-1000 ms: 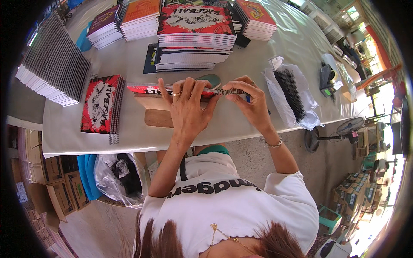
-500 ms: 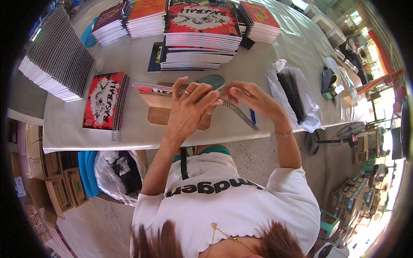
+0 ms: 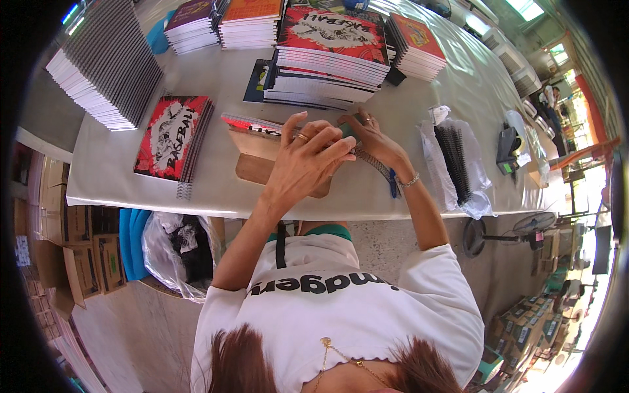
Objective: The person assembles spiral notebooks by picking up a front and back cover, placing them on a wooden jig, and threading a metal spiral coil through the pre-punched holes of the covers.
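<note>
A red-covered notebook (image 3: pixel 247 123) stands on its edge against a wooden stand (image 3: pixel 257 169) in front of me. My left hand (image 3: pixel 306 152) is closed over the notebook's right part, its fingertips by the end of a dark spiral binding coil (image 3: pixel 379 166). From there the coil trails right and toward me, beneath my right wrist. My right hand (image 3: pixel 375 139) is curled at a green-topped piece (image 3: pixel 347 130) behind the stand; its fingertips are partly hidden. A blue pen-like thing (image 3: pixel 394 185) lies beside the right wrist.
One bound red notebook (image 3: pixel 169 139) lies left, near a tall stack of spiral notebooks (image 3: pixel 108 62). Further stacks (image 3: pixel 331 49) stand at the back. On the right are a plastic bag of black coils (image 3: pixel 455 160) and a tape dispenser (image 3: pixel 508 150). The table's edge (image 3: pixel 262 215) runs before me.
My right hand has moved from beside the coil's end to the green-topped piece, its fingers now curled there. The left hand stays on the notebook. The whole view has shifted slightly.
</note>
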Action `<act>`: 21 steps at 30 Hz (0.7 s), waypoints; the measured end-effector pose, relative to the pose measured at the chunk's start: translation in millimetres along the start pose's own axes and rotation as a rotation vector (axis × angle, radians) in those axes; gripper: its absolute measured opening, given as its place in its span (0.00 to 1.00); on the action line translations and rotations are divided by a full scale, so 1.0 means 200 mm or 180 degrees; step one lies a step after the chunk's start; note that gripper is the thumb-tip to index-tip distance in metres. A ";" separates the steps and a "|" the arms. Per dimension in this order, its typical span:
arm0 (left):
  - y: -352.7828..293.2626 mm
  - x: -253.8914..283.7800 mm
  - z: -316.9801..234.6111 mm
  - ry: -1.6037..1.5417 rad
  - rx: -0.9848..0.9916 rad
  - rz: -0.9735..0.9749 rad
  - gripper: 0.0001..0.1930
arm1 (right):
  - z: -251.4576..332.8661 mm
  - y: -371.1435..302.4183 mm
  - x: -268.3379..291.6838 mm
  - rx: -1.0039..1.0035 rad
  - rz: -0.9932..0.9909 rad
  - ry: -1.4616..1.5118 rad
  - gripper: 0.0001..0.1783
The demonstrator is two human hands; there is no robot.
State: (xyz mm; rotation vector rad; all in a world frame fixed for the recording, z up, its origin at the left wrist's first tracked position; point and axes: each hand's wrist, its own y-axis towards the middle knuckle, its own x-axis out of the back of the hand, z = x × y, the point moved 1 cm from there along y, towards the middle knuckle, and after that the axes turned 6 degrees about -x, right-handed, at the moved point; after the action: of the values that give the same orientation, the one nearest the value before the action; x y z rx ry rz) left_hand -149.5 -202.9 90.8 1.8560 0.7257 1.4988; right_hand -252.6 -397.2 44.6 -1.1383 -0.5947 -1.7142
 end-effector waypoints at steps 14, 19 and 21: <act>0.02 0.03 -0.03 0.0060 0.0253 -0.0076 0.16 | -0.01 -0.15 0.24 0.0559 0.1259 0.4565 0.45; -0.02 0.07 -0.04 0.0477 0.1217 -0.0403 0.23 | 0.11 -0.15 0.36 0.1544 0.1502 0.4132 0.40; -0.04 0.06 -0.02 0.0185 0.1411 -0.0365 0.25 | 0.19 -0.14 0.41 0.1985 0.1860 0.4339 0.41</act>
State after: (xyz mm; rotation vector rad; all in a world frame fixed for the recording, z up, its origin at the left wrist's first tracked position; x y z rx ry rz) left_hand -151.2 -187.6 92.1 2.0488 1.2522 1.4029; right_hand -271.3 -391.9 137.6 0.3766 0.1063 -1.2429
